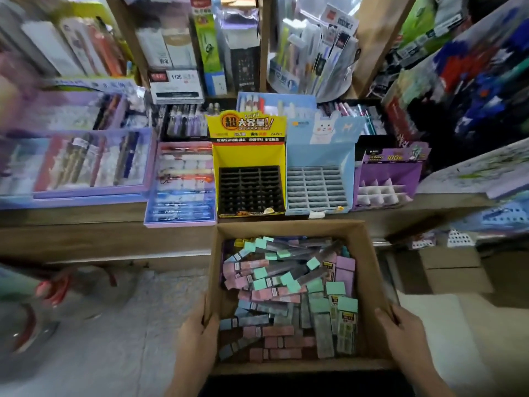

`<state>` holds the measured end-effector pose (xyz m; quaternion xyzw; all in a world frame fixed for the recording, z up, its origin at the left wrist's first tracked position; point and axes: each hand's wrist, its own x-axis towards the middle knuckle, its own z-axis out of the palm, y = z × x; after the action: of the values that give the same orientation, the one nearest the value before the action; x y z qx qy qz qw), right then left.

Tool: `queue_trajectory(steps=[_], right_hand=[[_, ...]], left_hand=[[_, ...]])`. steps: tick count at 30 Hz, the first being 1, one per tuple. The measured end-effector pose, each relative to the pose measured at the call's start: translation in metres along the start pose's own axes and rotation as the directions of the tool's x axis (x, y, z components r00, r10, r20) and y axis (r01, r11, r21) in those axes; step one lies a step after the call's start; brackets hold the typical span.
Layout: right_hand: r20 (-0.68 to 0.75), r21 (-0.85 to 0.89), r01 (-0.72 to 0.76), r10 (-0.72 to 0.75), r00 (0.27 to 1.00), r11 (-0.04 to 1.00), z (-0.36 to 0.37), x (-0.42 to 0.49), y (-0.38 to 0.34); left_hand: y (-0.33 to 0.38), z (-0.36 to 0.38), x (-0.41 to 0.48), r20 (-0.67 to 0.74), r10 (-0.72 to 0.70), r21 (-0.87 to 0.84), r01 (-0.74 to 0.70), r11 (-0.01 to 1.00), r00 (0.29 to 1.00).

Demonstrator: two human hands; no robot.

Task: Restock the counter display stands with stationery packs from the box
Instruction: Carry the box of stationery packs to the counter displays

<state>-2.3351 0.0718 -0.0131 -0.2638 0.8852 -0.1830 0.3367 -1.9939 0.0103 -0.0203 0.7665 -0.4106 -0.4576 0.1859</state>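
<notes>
Below the counter (pixel 86 217), left hand (pixel 197 332) and right hand (pixel 402 332) grip the box (pixel 369 267) sides.

The purple trays (pixel 86 164) at the left smear into blur, and a red-and-clear thing (pixel 51 287) low beside them is past telling. Both forearms run off the bottom edge. The left hand (pixel 197 328) and right hand (pixel 400 336) grip the box (pixel 369 267) walls, some fingers hidden behind cardboard. Print on the packs (pixel 286 285) is too small to read; the dark cells of the yellow stand (pixel 249 156) show nothing clearly.
</notes>
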Motion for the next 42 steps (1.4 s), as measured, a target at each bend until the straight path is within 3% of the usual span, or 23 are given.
queue_trajectory(steps=[5,10,15,20,27,38,42], right_hand=[[0.034,0.007,-0.046,0.046,0.998,0.999,0.008,0.024,-0.001],[0.047,0.001,0.011,-0.011,0.999,1.000,0.006,0.047,0.005],[0.111,-0.006,0.033,-0.032,0.993,0.999,0.007,0.062,-0.001],[0.152,0.011,0.063,-0.064,0.986,0.998,0.014,0.094,-0.027],[0.160,0.101,0.224,-0.238,0.958,0.969,0.021,0.131,-0.056],[0.107,0.100,0.356,-0.365,0.925,0.929,0.029,0.156,-0.041],[0.102,0.122,0.394,-0.407,0.908,0.911,0.031,0.156,-0.040]], left_hand=[[-0.005,0.018,0.015,-0.008,0.001,0.005,-0.001,1.000,1.000],[-0.018,0.033,0.024,-0.051,-0.023,-0.035,0.021,0.999,0.998],[-0.013,0.033,0.035,-0.043,0.016,0.013,-0.016,1.000,0.999],[0.013,0.033,0.064,0.011,0.113,-0.082,-0.112,0.990,0.994],[0.060,0.039,0.111,-0.024,0.316,-0.137,-0.316,0.939,0.948],[0.044,0.044,0.130,-0.053,0.369,-0.142,-0.372,0.917,0.928],[0.041,0.043,0.135,-0.091,0.381,-0.057,-0.386,0.921,0.920]])
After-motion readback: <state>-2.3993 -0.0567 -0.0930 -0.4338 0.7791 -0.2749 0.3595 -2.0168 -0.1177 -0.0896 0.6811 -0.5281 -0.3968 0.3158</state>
